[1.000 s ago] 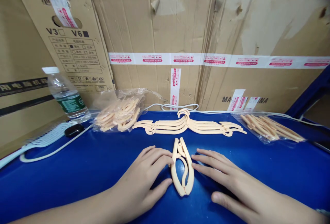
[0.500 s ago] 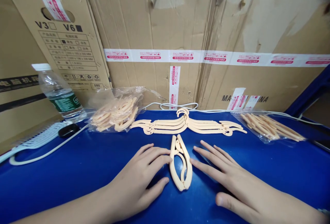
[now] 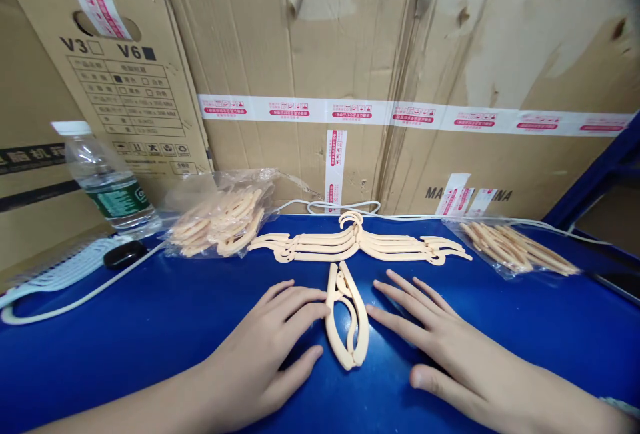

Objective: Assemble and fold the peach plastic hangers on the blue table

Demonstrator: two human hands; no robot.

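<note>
A folded cream-coloured plastic hanger [image 3: 363, 337] lies on the blue table between my hands, its narrow end pointing away from me. My left hand [image 3: 280, 341] is open, with fingertips at the hanger's left arm. On the other side, my right hand [image 3: 445, 341] is open with its fingers spread, the index fingertip close to the right arm of the hanger; whether it touches I cannot tell. Just beyond, several unfolded hangers [image 3: 320, 247] of the same colour lie stacked, arms stretched to both sides and hooks toward the back.
Clear bags of folded hangers lie at the left [image 3: 235, 214] and right [image 3: 515, 247]. A water bottle [image 3: 115, 187], a light-blue hairbrush [image 3: 75, 267] and a small black object [image 3: 125, 254] are at far left. A white cable [image 3: 425, 217] runs along the cardboard [image 3: 300, 41] behind.
The whole view has shifted slightly, so things appear a little further left. My hands and the folded hanger keep almost the same places relative to each other.
</note>
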